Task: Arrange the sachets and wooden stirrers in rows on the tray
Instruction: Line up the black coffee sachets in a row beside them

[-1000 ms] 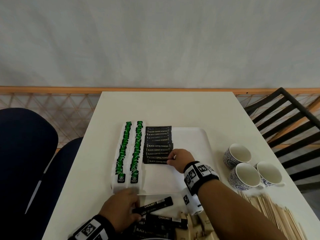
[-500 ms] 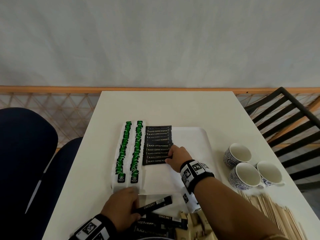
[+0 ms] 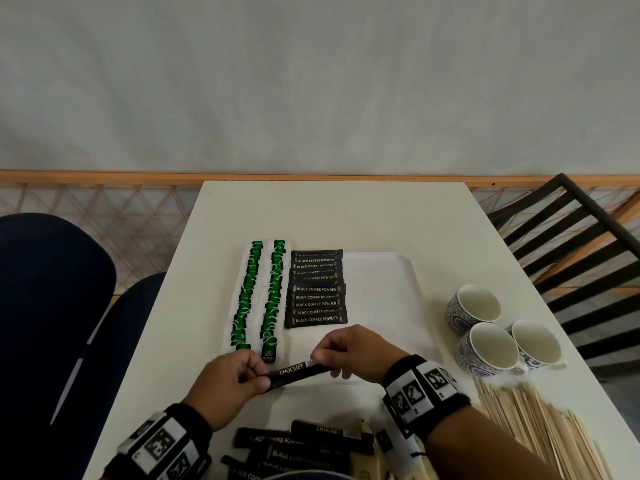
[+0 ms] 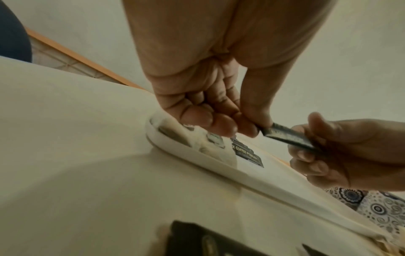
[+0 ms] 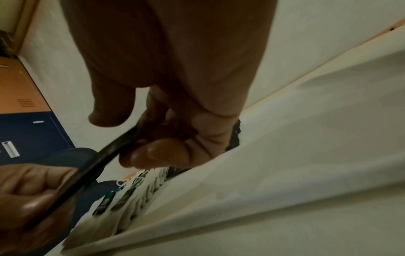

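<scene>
A black CHOCMET sachet (image 3: 294,370) hangs just above the white tray's (image 3: 388,306) near edge. My left hand (image 3: 254,370) pinches its left end and my right hand (image 3: 323,360) pinches its right end. The left wrist view shows the same sachet (image 4: 287,136) gripped at both ends, and in the right wrist view the sachet (image 5: 92,166) runs between both hands. On the tray lie two rows of green-and-white sachets (image 3: 258,292) and a row of black coffee powder sachets (image 3: 316,289). Loose black sachets (image 3: 298,448) and wooden stirrers (image 3: 540,427) lie at the table's near edge.
Three patterned cups (image 3: 498,330) stand right of the tray. The tray's right half is bare. A dark blue chair (image 3: 52,306) is at the left and a black slatted chair (image 3: 571,244) at the right of the white table (image 3: 332,216).
My right hand left the coffee powder row and came back to the CHOCMET sachet. My left hand lifted that sachet from the pile toward the tray's near edge; both hands now hold it.
</scene>
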`<state>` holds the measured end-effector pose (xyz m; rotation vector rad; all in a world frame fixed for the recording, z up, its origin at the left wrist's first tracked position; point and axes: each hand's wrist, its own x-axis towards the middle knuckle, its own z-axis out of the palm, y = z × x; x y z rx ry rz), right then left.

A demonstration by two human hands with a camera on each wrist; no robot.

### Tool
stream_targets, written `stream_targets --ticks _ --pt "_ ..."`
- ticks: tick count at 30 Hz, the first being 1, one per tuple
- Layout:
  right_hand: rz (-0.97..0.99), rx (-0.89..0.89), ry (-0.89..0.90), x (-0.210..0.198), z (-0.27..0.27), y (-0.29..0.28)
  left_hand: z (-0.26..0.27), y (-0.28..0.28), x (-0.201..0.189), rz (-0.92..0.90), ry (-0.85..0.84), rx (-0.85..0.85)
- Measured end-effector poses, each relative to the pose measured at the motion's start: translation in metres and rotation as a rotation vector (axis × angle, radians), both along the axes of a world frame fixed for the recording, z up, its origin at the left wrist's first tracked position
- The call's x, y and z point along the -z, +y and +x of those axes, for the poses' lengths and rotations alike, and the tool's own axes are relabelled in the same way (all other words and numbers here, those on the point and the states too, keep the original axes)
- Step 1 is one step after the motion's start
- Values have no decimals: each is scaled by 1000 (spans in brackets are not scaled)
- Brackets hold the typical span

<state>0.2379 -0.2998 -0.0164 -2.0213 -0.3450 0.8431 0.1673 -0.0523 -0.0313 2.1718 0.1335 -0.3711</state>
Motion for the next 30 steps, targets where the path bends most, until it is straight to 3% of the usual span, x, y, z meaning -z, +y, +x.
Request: stream_targets --ticks 9,11,15,22,24,27,30 --pt "-45 65 -72 4 -7 -1 -3 -6 0 7 -57 -43" --pt "7 109 -75 2 -8 1 -2 -8 -4 -63 -47 -80" --pt "138 181 -42 0 -11 0 1 -9 -17 -369 150 -175" --pt "352 239 183 -3 -14 -6 4 -9 -14 -372 21 -296" --pt "294 219 160 -2 -11 -7 4 -11 -14 -345 -21 -283" --pt "10 172 -16 1 -2 -10 4 -13 -11 -269 -61 -237" --pt "-162 315 -151 6 15 -17 1 -9 -8 -141 -106 -194"
